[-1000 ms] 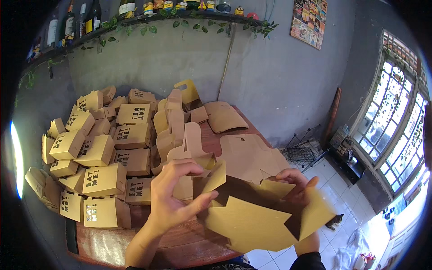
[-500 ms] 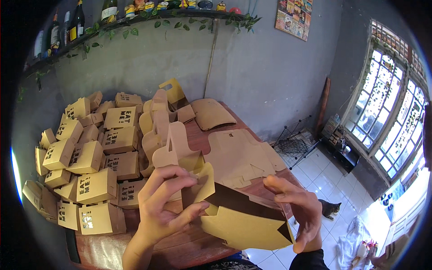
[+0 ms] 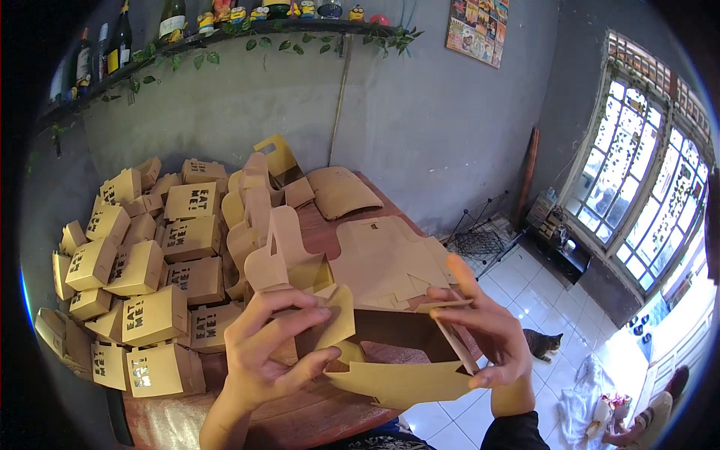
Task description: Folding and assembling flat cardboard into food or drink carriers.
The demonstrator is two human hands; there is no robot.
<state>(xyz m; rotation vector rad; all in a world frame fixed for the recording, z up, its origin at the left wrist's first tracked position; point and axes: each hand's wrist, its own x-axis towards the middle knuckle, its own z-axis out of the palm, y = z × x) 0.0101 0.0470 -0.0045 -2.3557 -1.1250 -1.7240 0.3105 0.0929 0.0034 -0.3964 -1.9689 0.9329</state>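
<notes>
Honestly, from the head view, your half-folded cardboard box [image 3: 390, 345] sits mid-air over the counter [image 3: 300, 420] edge; squeeze unevenly and a flap could crease or tear. Left hand [image 3: 262, 352] fingers [image 3: 289, 304] pinch a side flap, right hand [image 3: 487, 337] fingers curl closed around the opposite wall.

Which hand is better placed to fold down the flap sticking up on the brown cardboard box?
Probably the right hand: its fingers already pinch the raised flap of the half-folded brown cardboard box. The left hand grips the opposite side, steadying it.
</notes>
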